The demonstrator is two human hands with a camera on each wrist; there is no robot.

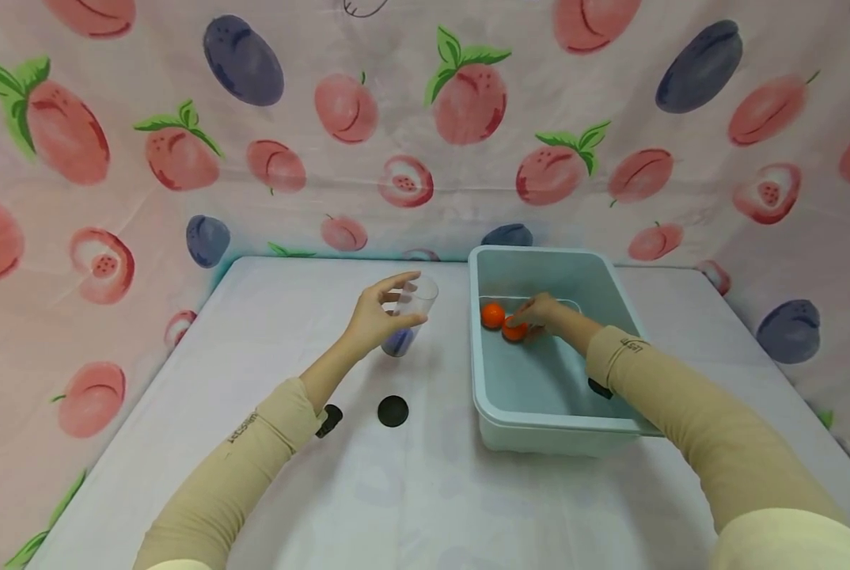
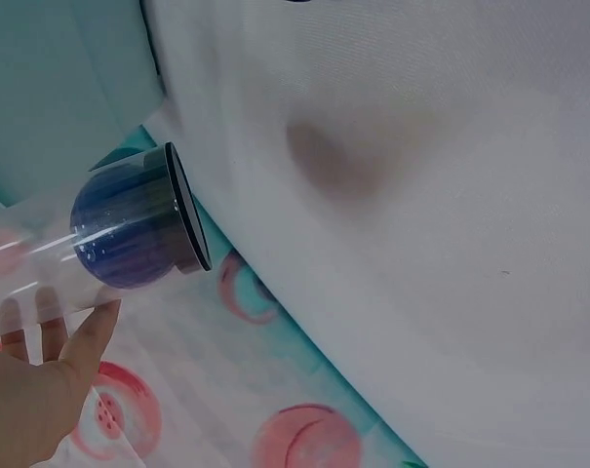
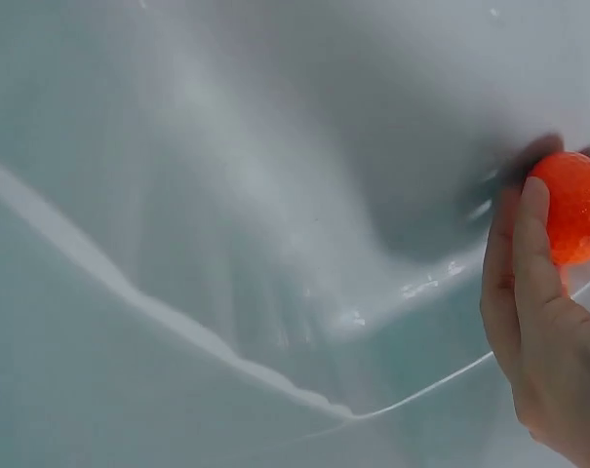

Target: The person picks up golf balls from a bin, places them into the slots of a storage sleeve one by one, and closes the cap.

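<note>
My left hand (image 1: pixel 377 318) holds a clear plastic tube (image 1: pixel 419 294) between thumb and fingers, its top leaning right. A blue ball (image 2: pixel 124 229) sits at the tube's dark-rimmed lower end. Inside the light blue-green bin (image 1: pixel 476 348), my right hand (image 1: pixel 543 310) has its fingers round an orange ball (image 3: pixel 572 205) near the left wall. A second orange ball (image 1: pixel 492 316) lies just left of it. The thumb's contact with the held ball is partly hidden.
A round black disc (image 1: pixel 392 411) lies on the white table (image 1: pixel 411 499) nearer me. The bin stands right of the tube, its raised walls around my right hand. Behind the table hangs a fruit-print cloth (image 1: pixel 290 214).
</note>
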